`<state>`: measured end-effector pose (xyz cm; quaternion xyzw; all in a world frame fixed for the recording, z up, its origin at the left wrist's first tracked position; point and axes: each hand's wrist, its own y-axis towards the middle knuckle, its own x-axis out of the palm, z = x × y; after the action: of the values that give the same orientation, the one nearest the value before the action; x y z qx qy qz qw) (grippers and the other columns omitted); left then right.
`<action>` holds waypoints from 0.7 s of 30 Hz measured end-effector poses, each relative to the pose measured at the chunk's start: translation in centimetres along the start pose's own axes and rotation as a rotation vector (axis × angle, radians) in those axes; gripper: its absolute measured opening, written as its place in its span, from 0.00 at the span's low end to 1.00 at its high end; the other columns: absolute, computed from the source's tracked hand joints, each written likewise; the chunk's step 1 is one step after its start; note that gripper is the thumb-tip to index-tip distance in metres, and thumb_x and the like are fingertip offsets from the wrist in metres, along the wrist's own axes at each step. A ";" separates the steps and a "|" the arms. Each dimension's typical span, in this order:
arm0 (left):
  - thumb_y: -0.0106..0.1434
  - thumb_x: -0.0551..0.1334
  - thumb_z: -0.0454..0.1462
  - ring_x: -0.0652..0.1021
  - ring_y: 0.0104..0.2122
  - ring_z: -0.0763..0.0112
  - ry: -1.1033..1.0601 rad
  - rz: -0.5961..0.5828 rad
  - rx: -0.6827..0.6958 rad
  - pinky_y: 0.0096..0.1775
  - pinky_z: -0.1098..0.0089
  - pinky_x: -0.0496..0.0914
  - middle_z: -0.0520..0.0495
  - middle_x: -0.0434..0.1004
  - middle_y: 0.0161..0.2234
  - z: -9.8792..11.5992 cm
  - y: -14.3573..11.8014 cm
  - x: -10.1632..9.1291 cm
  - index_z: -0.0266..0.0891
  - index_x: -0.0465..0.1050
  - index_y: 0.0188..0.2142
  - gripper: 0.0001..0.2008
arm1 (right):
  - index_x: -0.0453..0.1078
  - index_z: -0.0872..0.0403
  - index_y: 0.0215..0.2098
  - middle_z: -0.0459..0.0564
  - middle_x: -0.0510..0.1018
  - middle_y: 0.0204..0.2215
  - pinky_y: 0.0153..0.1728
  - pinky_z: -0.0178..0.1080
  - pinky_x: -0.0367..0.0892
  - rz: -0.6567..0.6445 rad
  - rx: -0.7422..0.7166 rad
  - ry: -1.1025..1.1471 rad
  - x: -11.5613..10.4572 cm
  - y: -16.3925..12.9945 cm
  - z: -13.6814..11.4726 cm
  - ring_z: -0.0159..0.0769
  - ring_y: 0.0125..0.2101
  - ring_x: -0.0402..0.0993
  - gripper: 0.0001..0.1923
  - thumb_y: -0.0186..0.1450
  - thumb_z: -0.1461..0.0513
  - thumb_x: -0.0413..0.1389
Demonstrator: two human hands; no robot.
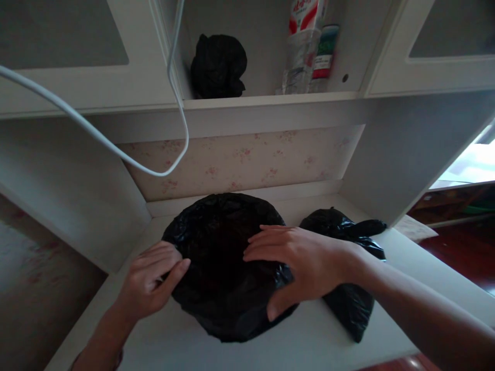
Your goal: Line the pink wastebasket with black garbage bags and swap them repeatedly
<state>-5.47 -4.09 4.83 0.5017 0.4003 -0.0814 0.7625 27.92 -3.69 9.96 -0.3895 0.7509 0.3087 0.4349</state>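
Note:
A black garbage bag [232, 309] stands on the white surface, its wide mouth spread round and facing up. Any bin beneath the plastic is hidden, and the inside is too dark to make out. At the bag's left rim, my left hand [157, 278] is closed, thumb against bent fingers, gripping the edge. My right hand [288, 257] is over the right rim with its fingers stretched into the mouth and its thumb apart on the outside. Just beyond my right wrist lies another black plastic bag [353, 309], partly covered by my forearm.
On the shelf above sit a bunched black bag [218, 67], a clear plastic bottle [301, 59] and a green and red container [325, 51]. A white cable [96, 135] hangs down across the upper left. White side panels [421, 149] flank the surface.

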 end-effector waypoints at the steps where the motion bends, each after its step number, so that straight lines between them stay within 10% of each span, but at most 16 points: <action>1: 0.68 0.60 0.27 0.81 0.31 0.68 0.003 0.020 -0.020 0.43 0.64 0.77 0.52 0.81 0.28 -0.2 0.1 -0.6 0.42 0.75 0.31 0.11 | 0.72 0.55 0.63 0.59 0.76 0.62 0.72 0.52 0.48 -0.027 -0.009 -0.011 0.2 0.0 -0.1 0.48 0.64 0.69 0.41 0.61 0.40 0.66; 5: 0.72 0.59 0.34 0.83 0.44 0.68 0.082 0.042 -0.151 0.48 0.66 0.77 0.51 0.85 0.42 3.3 0.9 -0.6 0.46 0.77 0.45 0.09 | 0.71 0.55 0.63 0.59 0.77 0.61 0.72 0.53 0.47 -0.066 -0.089 -0.100 1.3 1.0 -0.3 0.50 0.63 0.71 0.44 0.57 0.40 0.68; 11: 0.66 0.67 0.50 0.86 0.42 0.50 0.276 -0.387 -0.146 0.43 0.52 0.81 0.38 0.85 0.48 8.9 1.7 3.4 0.35 0.74 0.59 0.28 | 0.78 0.59 0.53 0.62 0.85 0.46 0.47 0.47 0.73 -0.330 0.031 -0.255 1.4 3.8 -0.4 0.54 0.47 0.82 0.38 0.56 0.41 0.68; 15: 0.71 0.63 0.43 0.86 0.35 0.51 0.259 -0.758 -0.285 0.34 0.59 0.78 0.45 0.87 0.37 7.9 1.8 3.1 0.43 0.81 0.44 0.09 | 0.83 0.55 0.43 0.58 0.87 0.34 0.31 0.42 0.68 -0.535 0.172 -0.307 0.8 4.0 -0.5 0.51 0.35 0.85 0.30 0.58 0.40 0.65; 18: 0.69 0.64 0.37 0.86 0.35 0.53 0.198 -0.862 -0.330 0.32 0.62 0.76 0.48 0.86 0.34 7.2 2.0 2.4 0.45 0.81 0.35 0.06 | 0.84 0.54 0.38 0.56 0.87 0.33 0.34 0.42 0.70 -0.481 0.170 -0.298 0.6 3.4 -0.2 0.50 0.35 0.85 0.23 0.59 0.44 0.67; 21: 0.67 0.68 0.38 0.85 0.34 0.55 0.196 -0.757 -0.279 0.35 0.60 0.76 0.51 0.86 0.34 7.1 2.0 2.1 0.45 0.80 0.36 0.03 | 0.82 0.52 0.45 0.53 0.87 0.41 0.58 0.52 0.67 -0.283 0.042 -0.226 0.5 2.3 0.3 0.50 0.47 0.83 0.21 0.59 0.50 0.70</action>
<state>0.66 -8.43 6.03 0.2165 0.6343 -0.2530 0.6977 25.92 -2.43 9.68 -0.4449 0.6414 0.2704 0.5635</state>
